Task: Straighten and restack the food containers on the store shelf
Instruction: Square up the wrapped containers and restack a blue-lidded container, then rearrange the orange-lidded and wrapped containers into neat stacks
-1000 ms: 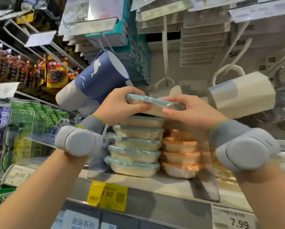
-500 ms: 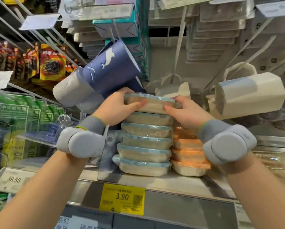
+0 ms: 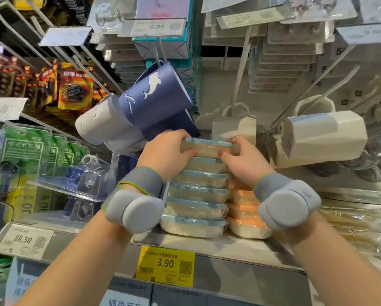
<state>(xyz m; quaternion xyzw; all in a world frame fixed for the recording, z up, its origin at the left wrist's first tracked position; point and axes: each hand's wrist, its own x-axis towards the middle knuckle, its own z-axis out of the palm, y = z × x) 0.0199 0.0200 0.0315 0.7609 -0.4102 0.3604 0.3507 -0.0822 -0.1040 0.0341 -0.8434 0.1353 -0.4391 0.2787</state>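
A stack of several blue-rimmed food containers (image 3: 196, 208) stands on the metal shelf (image 3: 207, 241). The top container (image 3: 207, 147) rests on that stack, gripped at both ends. My left hand (image 3: 165, 153) holds its left end and my right hand (image 3: 244, 160) holds its right end, thumbs on the front face. Beside it on the right is a lower stack of orange-rimmed containers (image 3: 244, 215), partly hidden by my right wrist. Both wrists wear grey bands.
A dark blue cup (image 3: 154, 98) and a white cup (image 3: 96, 124) hang tilted just above my left hand. A cream mug (image 3: 322, 138) juts out at right. Clear plastic packs (image 3: 79, 180) sit left of the stack. A yellow 3.90 price tag (image 3: 165, 266) marks the shelf edge.
The top container has come down from a lifted, tilted hold onto the blue-rimmed stack, and both hands now press it level at its ends.
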